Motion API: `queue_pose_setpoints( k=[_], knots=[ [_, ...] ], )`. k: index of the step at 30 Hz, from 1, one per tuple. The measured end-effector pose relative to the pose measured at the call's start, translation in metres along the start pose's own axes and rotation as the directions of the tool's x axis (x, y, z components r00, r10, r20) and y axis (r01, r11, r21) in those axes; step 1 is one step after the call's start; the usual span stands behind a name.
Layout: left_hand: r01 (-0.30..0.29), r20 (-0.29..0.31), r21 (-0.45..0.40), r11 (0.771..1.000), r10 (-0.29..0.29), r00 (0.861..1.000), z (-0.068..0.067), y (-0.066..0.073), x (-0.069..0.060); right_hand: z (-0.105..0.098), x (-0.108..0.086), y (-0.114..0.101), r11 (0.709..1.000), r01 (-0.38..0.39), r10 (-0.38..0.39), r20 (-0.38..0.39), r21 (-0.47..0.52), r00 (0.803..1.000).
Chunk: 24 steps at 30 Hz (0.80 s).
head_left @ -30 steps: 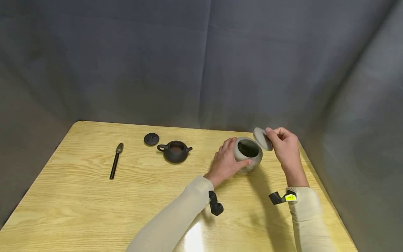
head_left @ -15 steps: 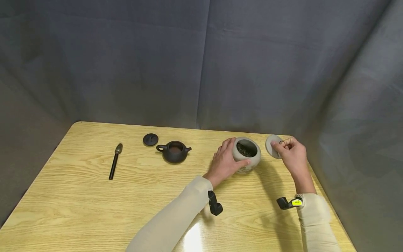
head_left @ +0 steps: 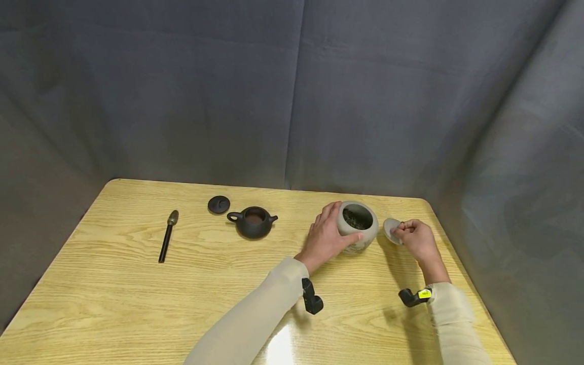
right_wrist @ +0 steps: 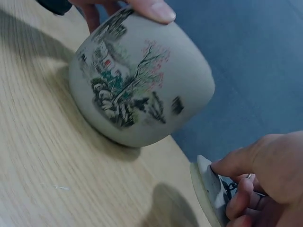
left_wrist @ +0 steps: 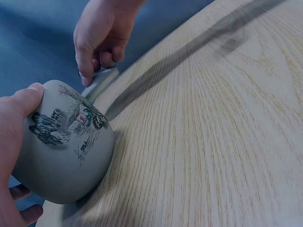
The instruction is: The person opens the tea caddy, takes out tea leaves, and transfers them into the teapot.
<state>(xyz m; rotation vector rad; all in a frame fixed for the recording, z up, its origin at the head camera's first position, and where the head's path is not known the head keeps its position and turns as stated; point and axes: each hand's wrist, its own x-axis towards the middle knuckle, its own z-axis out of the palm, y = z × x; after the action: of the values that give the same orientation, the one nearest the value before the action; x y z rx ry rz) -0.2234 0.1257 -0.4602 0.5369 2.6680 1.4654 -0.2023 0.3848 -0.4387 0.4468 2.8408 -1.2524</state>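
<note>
A round grey jar (head_left: 370, 234) with a painted landscape stands on the right part of the table, its mouth uncovered. Dark dried leaves, like tea, show inside. My left hand (head_left: 326, 237) grips it from the left, thumb across the front and fingers behind. Just right of the jar, my right hand (head_left: 421, 243) pinches the jar's grey lid (head_left: 390, 229) between thumb and fingers. In the right wrist view the lid (right_wrist: 208, 187) is tilted, with a dark cord-like bit at its top. Whether the lid's edge touches the table cannot be told.
Left of the jar sits a dark teapot (head_left: 254, 230) without its lid, handle left and spout right. Its black lid (head_left: 219, 204) lies behind it. Farther left lies a spoon (head_left: 169, 236) with a black handle. Grey curtains enclose the wooden table (head_left: 219, 304) at the back and sides.
My right hand has carried the lid from beside the jar's mouth to the right, then down toward the table. My left hand stays on the jar.
</note>
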Motion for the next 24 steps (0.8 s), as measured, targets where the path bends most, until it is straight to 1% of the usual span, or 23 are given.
queue_pose_setpoints(
  k=[5, 9, 13, 17, 20, 24],
  knots=[
    [-0.008, -0.005, 0.007, 1.0, 0.008, 1.0, 0.0, 0.0, -0.001, 0.005, 0.003, 0.003, 1.0, -0.025, 0.025, 0.022, 0.001, 0.999],
    [-0.011, -0.009, 0.006, 1.0, 0.011, 1.0, -0.001, 0.001, -0.002, 0.008, 0.005, 0.006, 0.999, -0.031, 0.031, 0.036, -0.008, 0.999],
    [-0.006, -0.008, 0.008, 1.0, 0.006, 1.0, -0.002, 0.001, -0.003, 0.01, 0.007, 0.01, 0.999, -0.04, 0.04, 0.046, -0.018, 0.998],
    [0.0, -0.005, 0.008, 1.0, 0.0, 1.0, 0.0, -0.001, -0.003, 0.013, 0.007, 0.014, 0.999, -0.04, 0.041, 0.049, -0.005, 0.998],
    [0.0, -0.008, 0.007, 1.0, 0.0, 1.0, 0.001, -0.002, -0.003, 0.015, 0.006, 0.015, 0.999, -0.041, 0.04, 0.04, 0.016, 0.998],
    [-0.002, -0.014, 0.0, 1.0, 0.002, 1.0, 0.001, -0.002, -0.002, 0.016, 0.003, 0.012, 0.999, -0.043, 0.043, -0.011, 0.025, 0.999]
  ],
)
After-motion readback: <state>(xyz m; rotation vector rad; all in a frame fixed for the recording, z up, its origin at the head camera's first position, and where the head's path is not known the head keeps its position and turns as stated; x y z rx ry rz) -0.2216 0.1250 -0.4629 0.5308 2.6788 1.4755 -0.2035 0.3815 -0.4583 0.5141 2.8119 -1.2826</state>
